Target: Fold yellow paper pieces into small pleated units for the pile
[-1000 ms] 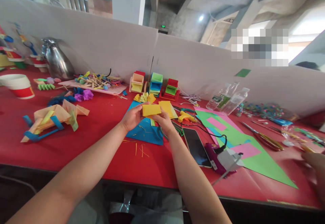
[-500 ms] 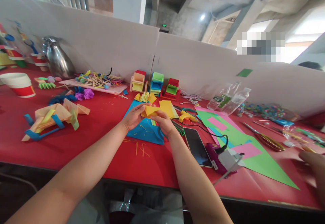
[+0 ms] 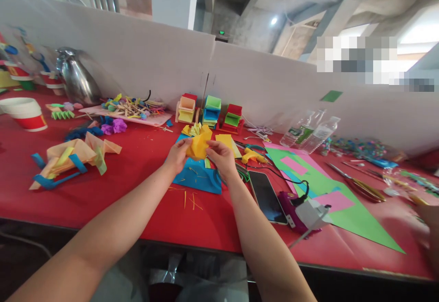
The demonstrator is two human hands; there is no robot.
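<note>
Between my two hands is a folded piece of yellow paper [image 3: 198,147], held above a blue sheet [image 3: 195,181]. My left hand [image 3: 180,155] pinches its left edge, and my right hand [image 3: 221,156] grips its right edge. Behind it sit crumpled yellow paper pieces [image 3: 195,129], partly hidden by the held paper. Flat yellow paper sheets [image 3: 224,141] lie just beyond my right hand. Thin yellow scraps [image 3: 192,201] are scattered on the blue sheet and on the red table [image 3: 154,219].
A yellow glue gun [image 3: 254,156], a phone [image 3: 267,197] and a purple power strip [image 3: 297,215] lie to the right. Scissors [image 3: 356,183] rest by a green sheet [image 3: 363,224]. An orange paper model [image 3: 73,156] stands left. Another person's blurred hand [image 3: 430,222] is at the far right.
The yellow paper has turned from nearly flat to more upright, showing more of its folded face. My fingers have shifted to its two sides. The other person's hand has moved right.
</note>
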